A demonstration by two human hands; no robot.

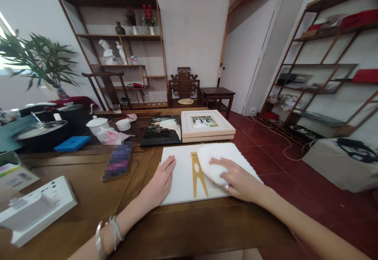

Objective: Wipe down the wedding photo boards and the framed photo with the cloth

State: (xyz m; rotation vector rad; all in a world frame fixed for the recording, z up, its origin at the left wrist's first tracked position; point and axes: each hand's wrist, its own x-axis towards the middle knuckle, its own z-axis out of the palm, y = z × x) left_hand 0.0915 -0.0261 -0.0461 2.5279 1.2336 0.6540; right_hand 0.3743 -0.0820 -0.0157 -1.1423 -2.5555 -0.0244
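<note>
A flat white board [183, 175] with a gold clip-shaped mark [197, 173] lies on the wooden table [124, 197] in front of me. My left hand [161, 181] rests flat on the board's left edge, fingers stretched out. My right hand [238, 179] presses a white cloth [212, 161] onto the board's right half, fingers curved over it.
Behind the board sit a white framed photo [206, 124] and a dark photo print [162, 131]. Pots [44, 132], a blue block [72, 143], a white teapot [97, 124] and white boxes [35, 209] crowd the table's left. Shelves line the walls; a bag [339, 161] sits on the red floor.
</note>
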